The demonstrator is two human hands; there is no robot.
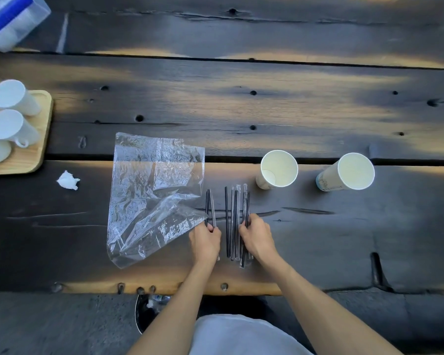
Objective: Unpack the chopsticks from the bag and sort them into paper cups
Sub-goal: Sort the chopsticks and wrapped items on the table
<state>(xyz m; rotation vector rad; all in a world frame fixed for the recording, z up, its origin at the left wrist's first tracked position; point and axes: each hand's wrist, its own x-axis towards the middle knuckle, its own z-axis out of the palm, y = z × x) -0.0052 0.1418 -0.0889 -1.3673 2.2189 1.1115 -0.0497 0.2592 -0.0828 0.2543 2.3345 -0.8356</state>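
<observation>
A crumpled clear plastic bag point(149, 193) lies flat on the dark wooden table. Just right of it, several black chopsticks lie side by side pointing away from me. My left hand point(205, 239) pinches the near end of a pair of chopsticks point(209, 206) at the bag's edge. My right hand point(256, 238) grips one chopstick point(247, 208) at the right side of the middle bundle point(231, 221), some of it in thin clear sleeves. Two empty white paper cups stand upright beyond: one point(278, 170) close to the sticks, another point(351, 172) farther right.
A wooden tray point(40, 147) at the left edge carries white mugs point(10, 126). A crumpled white tissue point(67, 180) lies between tray and bag. A clear plastic box with a blue label point(10, 19) sits at the far left corner. The table's near edge point(164, 288) runs below my wrists.
</observation>
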